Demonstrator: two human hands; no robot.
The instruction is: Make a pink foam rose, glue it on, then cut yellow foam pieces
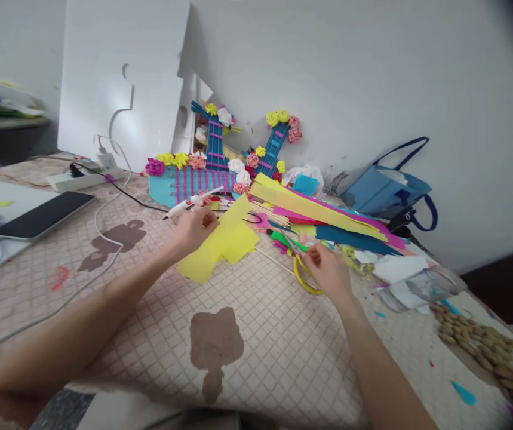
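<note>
My left hand (197,228) has its fingers curled together at the left edge of the yellow paper (220,242), just below a white glue gun (189,206); what its fingertips hold is too small to make out. On the right, my right hand (325,266) has thumb and fingers pinched at the scissors (304,279) with yellow handles, whose blades point up and left. A green marker-like tool (278,235) lies beside the blades. A thin wooden stick (274,258) rests between the two hands.
Flower-trimmed blue craft pieces (193,182) stand at the back. Paper strips (319,206) lie to their right, near a blue bag (384,191). A dark tablet (45,215), a power strip (81,178) and a cable are left. Peanuts (471,340) lie at right.
</note>
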